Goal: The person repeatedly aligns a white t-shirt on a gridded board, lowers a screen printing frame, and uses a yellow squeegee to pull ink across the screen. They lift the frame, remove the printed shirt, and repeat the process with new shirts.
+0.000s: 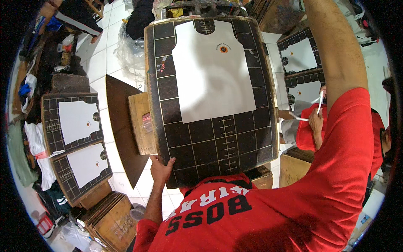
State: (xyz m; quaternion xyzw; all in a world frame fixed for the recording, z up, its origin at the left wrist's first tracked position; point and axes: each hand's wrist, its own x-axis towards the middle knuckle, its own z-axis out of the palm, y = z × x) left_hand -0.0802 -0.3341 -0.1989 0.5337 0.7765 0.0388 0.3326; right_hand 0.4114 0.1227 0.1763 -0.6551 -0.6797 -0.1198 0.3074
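Since that white panel looks light and floppy, grab its shoulders. Left hand grips the gridded board; right hand's out of view.

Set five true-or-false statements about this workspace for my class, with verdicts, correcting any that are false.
1. The left hand touches the edge of the large black board. True.
2. The right hand rests on the large white panel. False: the right forearm runs up out of the picture, its hand out of view.
3. Another person's hand is at the right. True.
4. The orange emblem sits at the large panel's bottom edge. False: the emblem is in the upper part of the large white panel.
5. The large board is marked with grid lines. True.
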